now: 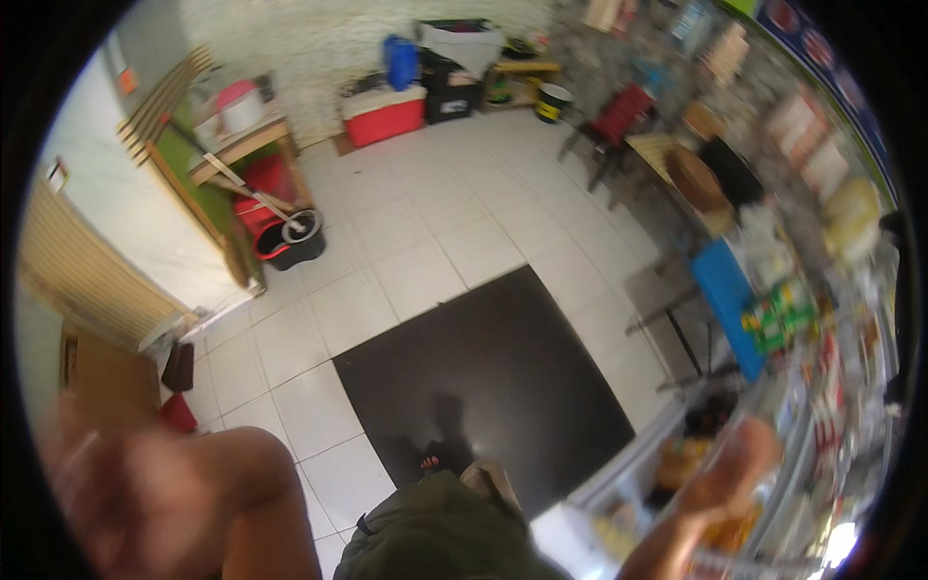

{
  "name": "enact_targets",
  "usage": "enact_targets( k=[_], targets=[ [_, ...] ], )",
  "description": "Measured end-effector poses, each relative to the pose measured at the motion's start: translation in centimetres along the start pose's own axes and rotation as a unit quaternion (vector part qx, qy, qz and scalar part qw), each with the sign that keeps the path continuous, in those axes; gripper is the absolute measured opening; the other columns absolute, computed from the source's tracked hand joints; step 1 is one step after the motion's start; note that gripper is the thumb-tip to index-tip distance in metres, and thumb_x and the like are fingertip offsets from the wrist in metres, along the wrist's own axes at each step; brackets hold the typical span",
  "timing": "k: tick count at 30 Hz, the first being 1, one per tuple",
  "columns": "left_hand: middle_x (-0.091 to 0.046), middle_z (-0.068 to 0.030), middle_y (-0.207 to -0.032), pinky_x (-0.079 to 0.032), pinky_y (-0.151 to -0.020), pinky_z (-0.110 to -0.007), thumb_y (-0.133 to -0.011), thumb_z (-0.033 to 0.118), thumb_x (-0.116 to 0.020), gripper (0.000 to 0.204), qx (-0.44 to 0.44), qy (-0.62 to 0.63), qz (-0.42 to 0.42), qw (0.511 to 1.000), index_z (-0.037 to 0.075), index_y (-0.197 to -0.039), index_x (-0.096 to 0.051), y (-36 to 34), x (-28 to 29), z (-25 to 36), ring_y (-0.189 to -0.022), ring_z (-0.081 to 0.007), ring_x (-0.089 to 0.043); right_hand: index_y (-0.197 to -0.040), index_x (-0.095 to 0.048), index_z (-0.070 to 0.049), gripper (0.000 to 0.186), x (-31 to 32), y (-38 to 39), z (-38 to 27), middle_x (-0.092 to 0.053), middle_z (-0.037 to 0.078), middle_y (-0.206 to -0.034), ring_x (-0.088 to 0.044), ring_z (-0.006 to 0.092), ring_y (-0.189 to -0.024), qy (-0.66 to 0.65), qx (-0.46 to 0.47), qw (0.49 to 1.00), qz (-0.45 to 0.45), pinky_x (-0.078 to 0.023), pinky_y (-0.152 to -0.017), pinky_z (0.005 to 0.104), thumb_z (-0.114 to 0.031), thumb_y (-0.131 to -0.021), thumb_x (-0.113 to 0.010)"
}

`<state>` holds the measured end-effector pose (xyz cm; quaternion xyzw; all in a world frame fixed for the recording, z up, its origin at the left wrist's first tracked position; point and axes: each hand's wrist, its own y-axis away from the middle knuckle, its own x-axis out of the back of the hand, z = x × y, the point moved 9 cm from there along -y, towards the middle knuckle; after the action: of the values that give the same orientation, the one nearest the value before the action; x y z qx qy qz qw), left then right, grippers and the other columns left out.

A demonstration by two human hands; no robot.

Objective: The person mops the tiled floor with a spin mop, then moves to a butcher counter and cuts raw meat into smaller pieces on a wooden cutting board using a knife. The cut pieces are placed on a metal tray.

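At the lower left, my left hand (126, 493) is raised with the elbow bent, beside a brown wooden box (114, 380). It is smeared by motion, so its fingers do not show clearly. My right hand (732, 472) is at the lower right, over shelves of mixed goods (828, 396). It is blurred too, and I cannot make out anything in it. Green and yellow packets (781, 314) lie just beyond it, beside a blue tabletop (725, 300). Below me a dark square mat (541, 358) covers part of the white tiled floor (387, 232), with my foot at its near edge.
A mop (232, 174) leans in a black bucket (290, 251) by a small wooden table (242, 150) at left. Along the back wall stand a red cooler (385, 121), a blue container (400, 63) and a black crate (452, 102). A dark red chair (619, 116) stands at far right.
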<state>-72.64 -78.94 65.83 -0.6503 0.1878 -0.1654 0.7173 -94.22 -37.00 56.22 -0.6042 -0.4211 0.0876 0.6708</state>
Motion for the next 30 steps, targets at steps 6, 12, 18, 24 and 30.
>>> enact_targets(
  k=[6,12,18,24,30],
  targets=[
    [-0.069,-0.0175,-0.106,-0.052,-0.089,-0.040,-0.090,0.015,-0.068,0.027,0.486,0.004,-0.519,0.704,0.002,-0.113,-0.066,34.2,-11.5,-23.5,-0.103,-0.0348,-0.066,-0.109,-0.071,-0.006,0.037,-29.8,25.9,4.5,-0.066,0.017,-0.115,-0.062,0.0362,-0.112,-0.008,-0.199,0.773,-0.602,-0.050,-0.097,0.0481,-0.018,-0.074,-0.076],
    [-0.067,-0.0177,-0.121,-0.048,-0.097,-0.047,-0.086,0.043,-0.071,0.055,0.567,-0.216,-0.700,0.377,0.006,-0.125,-0.062,63.6,8.0,-24.1,-0.116,-0.0371,-0.061,-0.101,-0.073,-0.010,0.022,-51.9,26.3,-1.3,-0.067,0.016,-0.114,-0.063,0.0382,-0.114,-0.032,-0.021,0.621,-0.783,-0.051,-0.094,0.0527,-0.019,-0.082,-0.067],
    [-0.069,-0.0124,-0.082,-0.053,-0.065,-0.044,-0.086,0.030,-0.070,0.025,0.875,-0.240,-0.359,0.220,0.006,-0.094,-0.071,71.4,19.1,-15.7,-0.072,-0.0302,-0.066,-0.104,-0.068,-0.006,0.023,-72.8,6.8,-13.5,-0.064,0.015,-0.100,-0.065,0.0320,-0.099,-0.074,0.218,0.758,-0.610,-0.054,-0.083,0.0422,-0.012,-0.082,-0.067],
    [-0.066,-0.0065,-0.072,-0.051,-0.054,-0.039,-0.086,0.030,-0.070,0.021,0.969,-0.152,-0.079,0.175,0.010,-0.087,-0.071,74.9,15.8,-14.3,-0.059,-0.0227,-0.064,-0.115,-0.062,-0.002,0.036,-86.2,-3.2,-26.2,-0.062,0.022,-0.106,-0.061,0.0413,-0.101,-0.284,0.205,0.777,-0.524,-0.051,-0.088,0.0484,-0.013,-0.082,-0.071],
    [-0.070,-0.0105,-0.073,-0.052,-0.053,-0.043,-0.090,0.033,-0.063,0.027,0.966,-0.176,-0.031,0.187,0.008,-0.083,-0.070,77.5,17.2,-28.5,-0.058,-0.0239,-0.064,-0.110,-0.065,-0.005,0.031,-90.1,3.8,-38.6,-0.061,0.021,-0.109,-0.061,0.0392,-0.106,-0.246,0.345,0.579,-0.697,-0.053,-0.086,0.0508,-0.022,-0.086,-0.072]
  ],
)
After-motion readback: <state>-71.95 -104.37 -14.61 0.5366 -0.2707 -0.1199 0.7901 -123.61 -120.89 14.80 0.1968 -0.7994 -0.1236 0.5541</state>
